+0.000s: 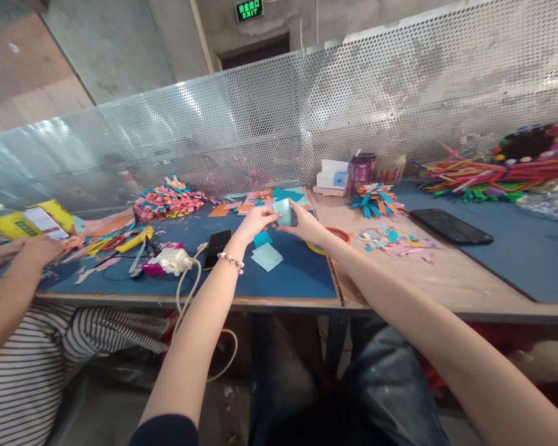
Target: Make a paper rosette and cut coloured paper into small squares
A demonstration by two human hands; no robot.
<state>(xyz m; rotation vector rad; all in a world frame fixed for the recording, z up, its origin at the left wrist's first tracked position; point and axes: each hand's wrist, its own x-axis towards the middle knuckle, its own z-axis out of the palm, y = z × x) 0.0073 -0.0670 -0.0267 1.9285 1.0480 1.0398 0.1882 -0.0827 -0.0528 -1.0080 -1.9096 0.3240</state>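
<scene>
Between my two hands, above the blue mat, is a light blue sheet of paper, bent into a curve. My left hand pinches its left edge with thumb and fingers. On the other side my right hand grips the right edge, its fingers partly behind the paper. Just below, light blue square papers lie on the mat, with a brighter blue piece beside them. Behind my hands rests a stack of coloured paper.
A black phone and a white power strip with a cable lie left. Rolled paper strips form piles. Right are paper scraps, a dark tablet and a purple cup. A co-worker's hands are at far left.
</scene>
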